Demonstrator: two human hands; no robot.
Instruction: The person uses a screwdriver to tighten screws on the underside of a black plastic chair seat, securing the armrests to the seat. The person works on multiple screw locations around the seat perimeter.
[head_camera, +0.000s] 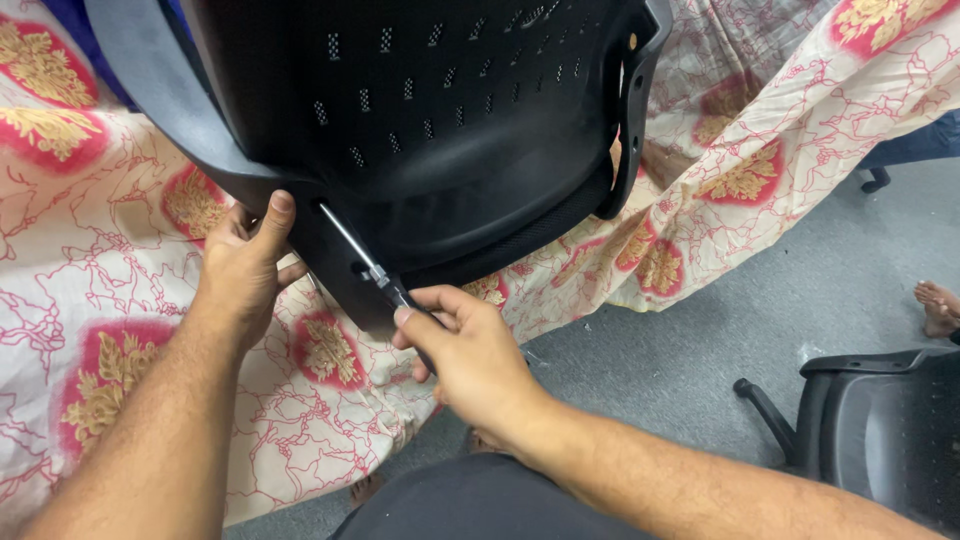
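Observation:
A black plastic chair part (430, 120) with small perforations lies tilted on a patterned cloth. My left hand (245, 265) grips its lower left edge, thumb pressed on the black rim. My right hand (470, 350) is closed around the handle of a screwdriver (365, 260). The metal shaft slants up and left, with its tip against the chair's underside near the rim. The handle is mostly hidden inside my fist.
A cream cloth (120, 290) with red and gold flower patterns covers the surface under the chair part. Grey carpet floor (700, 340) lies to the right. Another black chair piece (880, 430) stands at lower right. Another person's bare foot (938, 305) shows at the right edge.

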